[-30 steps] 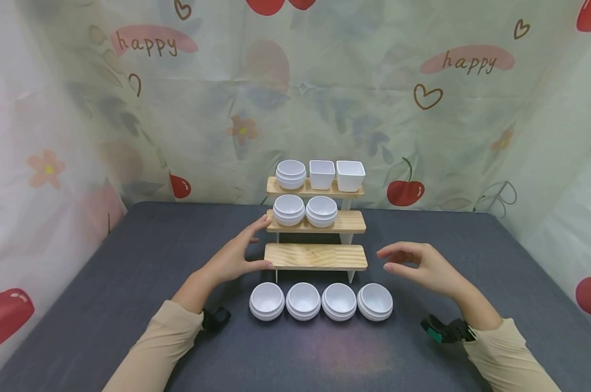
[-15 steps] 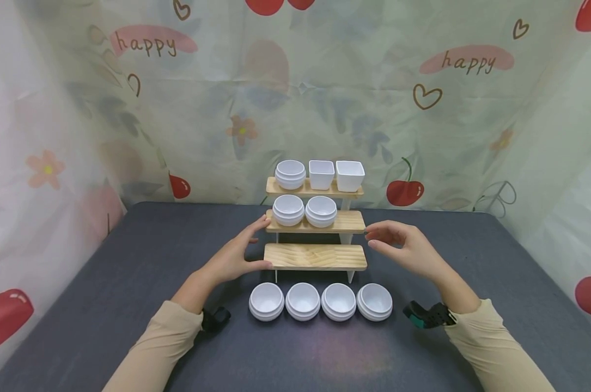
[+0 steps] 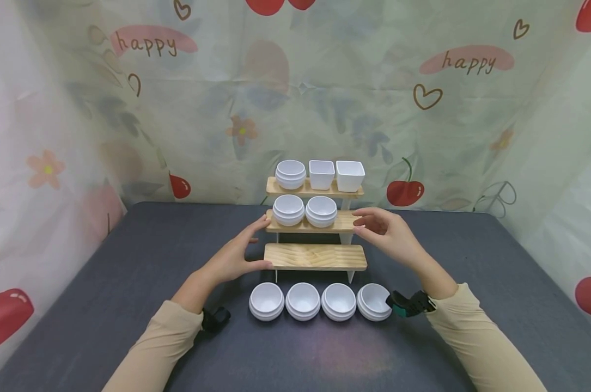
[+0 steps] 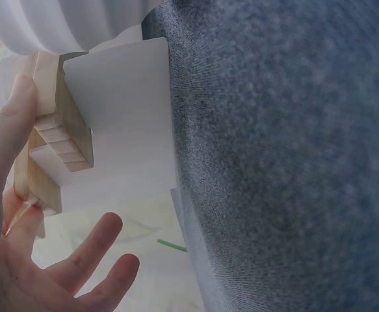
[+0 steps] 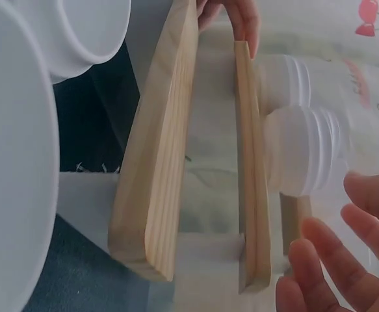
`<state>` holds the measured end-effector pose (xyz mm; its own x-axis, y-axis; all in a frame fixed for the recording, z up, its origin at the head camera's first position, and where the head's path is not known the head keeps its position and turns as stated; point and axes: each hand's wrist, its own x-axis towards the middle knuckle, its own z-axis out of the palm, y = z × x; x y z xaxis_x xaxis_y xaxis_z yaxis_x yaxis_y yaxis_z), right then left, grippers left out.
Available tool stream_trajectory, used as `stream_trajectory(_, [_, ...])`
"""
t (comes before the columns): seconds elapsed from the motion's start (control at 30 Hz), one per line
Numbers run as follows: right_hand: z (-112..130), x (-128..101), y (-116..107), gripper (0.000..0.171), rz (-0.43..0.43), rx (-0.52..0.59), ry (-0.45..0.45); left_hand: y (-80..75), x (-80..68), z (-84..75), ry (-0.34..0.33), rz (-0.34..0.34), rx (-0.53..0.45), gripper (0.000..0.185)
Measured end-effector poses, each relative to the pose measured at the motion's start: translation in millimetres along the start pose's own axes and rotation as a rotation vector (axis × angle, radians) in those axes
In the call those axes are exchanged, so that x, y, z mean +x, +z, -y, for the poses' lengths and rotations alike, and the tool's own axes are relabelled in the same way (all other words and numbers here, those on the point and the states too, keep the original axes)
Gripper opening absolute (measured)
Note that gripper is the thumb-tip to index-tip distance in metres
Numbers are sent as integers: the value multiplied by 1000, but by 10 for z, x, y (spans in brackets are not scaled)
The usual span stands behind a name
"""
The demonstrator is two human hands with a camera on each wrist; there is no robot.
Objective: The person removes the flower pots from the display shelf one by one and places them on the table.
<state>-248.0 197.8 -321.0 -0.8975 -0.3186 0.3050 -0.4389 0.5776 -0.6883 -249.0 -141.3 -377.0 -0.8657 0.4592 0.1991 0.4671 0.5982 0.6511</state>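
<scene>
A tiered wooden stand with white side supports stands mid-table. My left hand rests at its left side, thumb on the end of the bottom shelf and fingertips at the end of the middle shelf. In the left wrist view the thumb lies along the bottom plank. My right hand, fingers loosely bent and holding nothing, is at the right end of the middle shelf. Beside its fingertips on that shelf stand two round white bowls. The bottom shelf bears nothing.
The top shelf carries a round white bowl and two square white cups. Several round white bowls line up on the dark tablecloth before the stand. A printed curtain hangs behind.
My right hand has moved left and farther back, from right of the bottom shelf to the right end of the middle shelf. The left hand and the bowls have not moved.
</scene>
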Motion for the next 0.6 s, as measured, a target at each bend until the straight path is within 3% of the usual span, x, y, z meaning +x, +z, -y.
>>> stream_trajectory(0.6, [120, 227, 212, 44, -17, 60, -9, -5, 2, 0, 8, 1, -5, 91])
